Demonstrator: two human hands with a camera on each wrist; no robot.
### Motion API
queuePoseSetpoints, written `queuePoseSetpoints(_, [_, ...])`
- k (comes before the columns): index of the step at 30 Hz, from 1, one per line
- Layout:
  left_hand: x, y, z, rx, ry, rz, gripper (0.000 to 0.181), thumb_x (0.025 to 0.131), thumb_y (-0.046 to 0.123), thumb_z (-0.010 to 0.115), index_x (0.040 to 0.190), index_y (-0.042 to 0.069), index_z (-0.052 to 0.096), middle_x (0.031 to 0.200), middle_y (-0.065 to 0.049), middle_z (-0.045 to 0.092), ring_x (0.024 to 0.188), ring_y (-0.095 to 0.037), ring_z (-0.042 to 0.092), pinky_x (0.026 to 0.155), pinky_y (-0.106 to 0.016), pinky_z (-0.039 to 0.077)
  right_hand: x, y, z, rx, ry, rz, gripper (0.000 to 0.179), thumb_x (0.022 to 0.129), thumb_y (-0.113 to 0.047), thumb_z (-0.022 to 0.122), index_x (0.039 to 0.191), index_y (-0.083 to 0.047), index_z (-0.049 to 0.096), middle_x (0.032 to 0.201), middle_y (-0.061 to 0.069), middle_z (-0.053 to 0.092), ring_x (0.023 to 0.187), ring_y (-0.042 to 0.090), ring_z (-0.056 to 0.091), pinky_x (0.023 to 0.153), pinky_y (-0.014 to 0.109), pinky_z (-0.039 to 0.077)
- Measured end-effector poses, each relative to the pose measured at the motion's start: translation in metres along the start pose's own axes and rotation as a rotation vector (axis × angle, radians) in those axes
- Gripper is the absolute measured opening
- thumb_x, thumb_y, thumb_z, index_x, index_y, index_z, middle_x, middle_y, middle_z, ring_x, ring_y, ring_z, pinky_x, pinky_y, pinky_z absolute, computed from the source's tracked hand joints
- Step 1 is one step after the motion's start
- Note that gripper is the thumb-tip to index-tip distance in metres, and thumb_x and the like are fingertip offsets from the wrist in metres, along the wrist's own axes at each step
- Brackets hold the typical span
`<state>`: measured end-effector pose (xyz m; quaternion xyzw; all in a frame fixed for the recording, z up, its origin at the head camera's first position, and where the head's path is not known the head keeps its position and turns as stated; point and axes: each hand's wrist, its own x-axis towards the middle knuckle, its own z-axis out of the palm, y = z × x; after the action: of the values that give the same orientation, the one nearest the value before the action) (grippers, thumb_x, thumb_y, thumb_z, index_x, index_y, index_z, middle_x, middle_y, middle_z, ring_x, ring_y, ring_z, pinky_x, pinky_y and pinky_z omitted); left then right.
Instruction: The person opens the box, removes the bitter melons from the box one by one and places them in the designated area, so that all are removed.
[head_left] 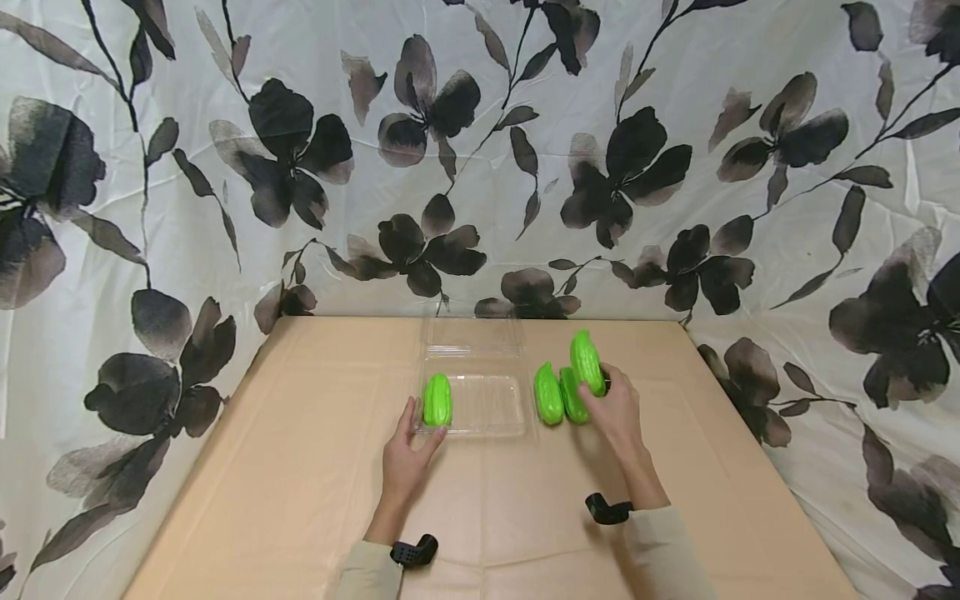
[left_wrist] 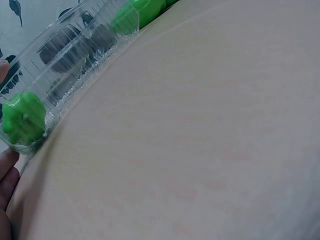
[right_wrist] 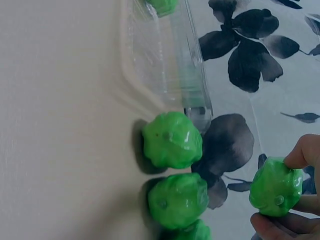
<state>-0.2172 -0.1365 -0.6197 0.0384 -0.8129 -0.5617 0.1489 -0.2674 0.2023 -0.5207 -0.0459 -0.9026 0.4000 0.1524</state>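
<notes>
A clear plastic clamshell container (head_left: 487, 435) lies with its lid (head_left: 474, 335) folded back. One glossy green toy cucumber (head_left: 437, 400) sits upright at the left end inside it. The left hand (head_left: 407, 458) holds the container's front left corner, thumb along the front edge and fingers at the side. Above the table, the right hand (head_left: 617, 414) grips another toy cucumber (right_wrist: 276, 187) between thumb and fingers. Below it, right of the container, stand a toy cucumber (head_left: 549, 395) and a second one (head_left: 572, 395); the right wrist view shows part of a third (right_wrist: 194, 232).
A tan cover with fold creases lies over the table (head_left: 480, 517). White cloth (head_left: 525, 192) printed with dark flowers hangs behind it and at both sides. Each wrist wears a black camera mount, one at the left wrist (head_left: 414, 551) and one at the right (head_left: 607, 508).
</notes>
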Motion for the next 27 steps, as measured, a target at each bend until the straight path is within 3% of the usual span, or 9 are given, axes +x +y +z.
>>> queuePoseSetpoints(14, [-0.001, 0.001, 0.0, -0.003, 0.002, 0.007, 0.084, 0.088, 0.043, 0.075, 0.157, 0.018, 0.034, 0.158, -0.001, 0.044, 0.142, -0.034, 0.046, 0.119, -0.054, 0.035, 0.002, 0.035, -0.015, 0.001, 0.061, 0.06, 0.058, 0.092, -0.026, 0.061, 0.141, 0.004, 0.049, 0.126, 0.026, 0.06, 0.114, 0.041, 0.06, 0.096, 0.053, 0.051])
queuePoseSetpoints(27, [0.0, -0.001, 0.001, -0.007, 0.004, -0.001, 0.083, 0.088, 0.043, 0.075, 0.157, 0.019, 0.034, 0.157, 0.0, 0.045, 0.142, -0.034, 0.047, 0.12, -0.053, 0.034, 0.002, 0.052, -0.028, 0.014, 0.068, 0.125, 0.061, 0.093, -0.027, 0.059, 0.144, 0.004, 0.046, 0.133, 0.028, 0.058, 0.121, 0.043, 0.057, 0.1, 0.054, 0.05])
